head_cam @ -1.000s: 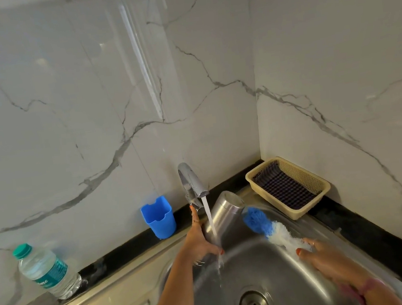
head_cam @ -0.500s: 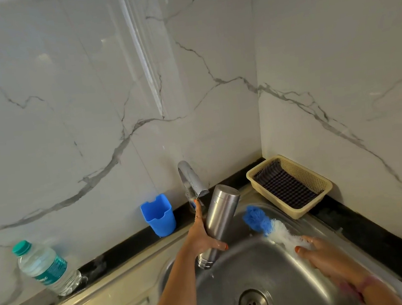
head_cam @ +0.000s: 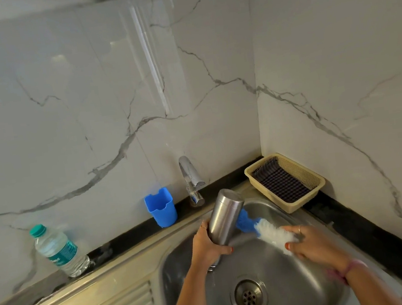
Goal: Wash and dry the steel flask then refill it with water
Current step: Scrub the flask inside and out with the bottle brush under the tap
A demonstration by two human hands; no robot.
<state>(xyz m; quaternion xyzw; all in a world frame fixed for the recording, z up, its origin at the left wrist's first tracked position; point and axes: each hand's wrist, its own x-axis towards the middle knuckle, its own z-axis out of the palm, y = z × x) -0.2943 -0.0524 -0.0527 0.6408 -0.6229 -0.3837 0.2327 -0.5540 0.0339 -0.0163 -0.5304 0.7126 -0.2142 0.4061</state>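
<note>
The round stainless steel sink [head_cam: 179,265] lies below both hands, the black-edged counter [head_cam: 134,234] around it. The cylindrical brushed steel flask [head_cam: 225,217] is held tilted over the basin, base up; the left hand [head_cam: 207,247] has its fingers [head_cam: 224,250] wrapped round the lower end. The right hand [head_cam: 309,244] clasps the blue-and-white bottle brush [head_cam: 261,229], whose blue tip touches the flask's side. Wet steel held near one end could slip and drop into the sink if scrubbing pushes sideways.

Silver flask [head_cam: 225,217]; blue-white brush [head_cam: 261,227]; blue cup [head_cam: 161,207]; beige basket [head_cam: 309,179], dark checked cloth [head_cam: 279,180]; teal-capped bottle [head_cam: 58,250].
</note>
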